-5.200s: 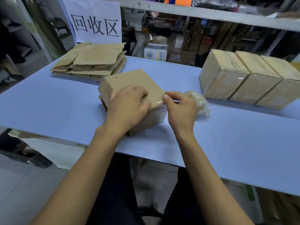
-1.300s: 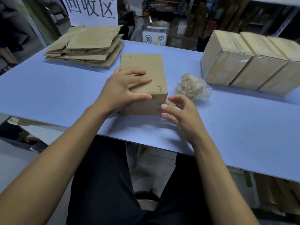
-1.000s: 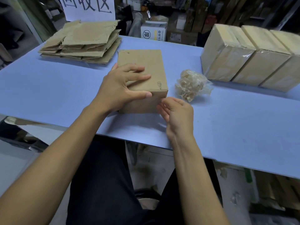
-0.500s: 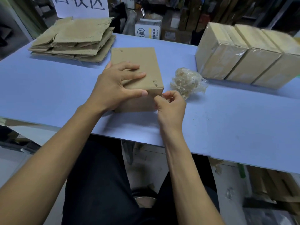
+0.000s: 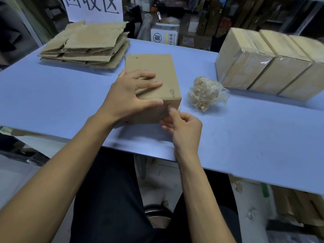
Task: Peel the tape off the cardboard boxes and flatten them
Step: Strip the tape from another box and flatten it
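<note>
The cardboard box (image 5: 154,79) sits mid-frame on the blue table (image 5: 52,95), with the left hand (image 5: 129,95) clamped over its top near edge, thumb on the front face, while the right hand (image 5: 184,128) has its fingers curled at the lower right corner, pinching what looks like clear tape. Just right of it there's a wad of peeled tape (image 5: 205,92). Three taped boxes (image 5: 273,64) line the upper right, and a flattened cardboard stack (image 5: 87,44) sits upper left under a paper sign (image 5: 94,7).
</note>
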{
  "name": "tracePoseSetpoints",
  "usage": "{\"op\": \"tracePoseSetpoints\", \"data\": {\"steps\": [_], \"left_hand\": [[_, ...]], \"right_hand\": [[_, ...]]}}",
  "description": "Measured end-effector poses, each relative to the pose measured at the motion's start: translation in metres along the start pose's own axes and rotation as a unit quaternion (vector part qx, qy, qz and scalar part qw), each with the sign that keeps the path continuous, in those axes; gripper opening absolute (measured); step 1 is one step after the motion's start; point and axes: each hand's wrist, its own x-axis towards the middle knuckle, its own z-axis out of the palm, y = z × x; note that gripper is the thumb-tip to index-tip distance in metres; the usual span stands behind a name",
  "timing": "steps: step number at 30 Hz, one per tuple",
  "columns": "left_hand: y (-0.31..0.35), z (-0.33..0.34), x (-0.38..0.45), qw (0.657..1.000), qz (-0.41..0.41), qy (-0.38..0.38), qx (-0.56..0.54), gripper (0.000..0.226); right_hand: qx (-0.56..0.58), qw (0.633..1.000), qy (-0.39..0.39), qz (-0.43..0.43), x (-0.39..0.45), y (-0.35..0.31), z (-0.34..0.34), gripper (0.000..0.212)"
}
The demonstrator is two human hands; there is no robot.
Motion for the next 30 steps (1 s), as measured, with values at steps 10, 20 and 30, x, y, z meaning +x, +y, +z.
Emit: {"op": "tracePoseSetpoints", "data": {"steps": [10, 20, 30], "left_hand": [[0.001, -0.003, -0.003, 0.999, -0.003, -0.02, -0.032, 0.053], [0.0, -0.004, -0.002, 1.0, 0.0, -0.014, -0.023, 0.055], [-0.004, 0.001, -0.002, 1.0, 0.002, 0.011, -0.018, 0.051]], "right_hand": [[0.199, 0.969, 0.04, 0.139, -0.009, -0.02, 0.023, 0.019], [-0.134, 0.987, 0.054, -0.073, 0.0, 0.004, 0.007, 0.02], [-0.141, 0.981, 0.014, -0.135, 0.009, 0.011, -0.007, 0.019]]}}
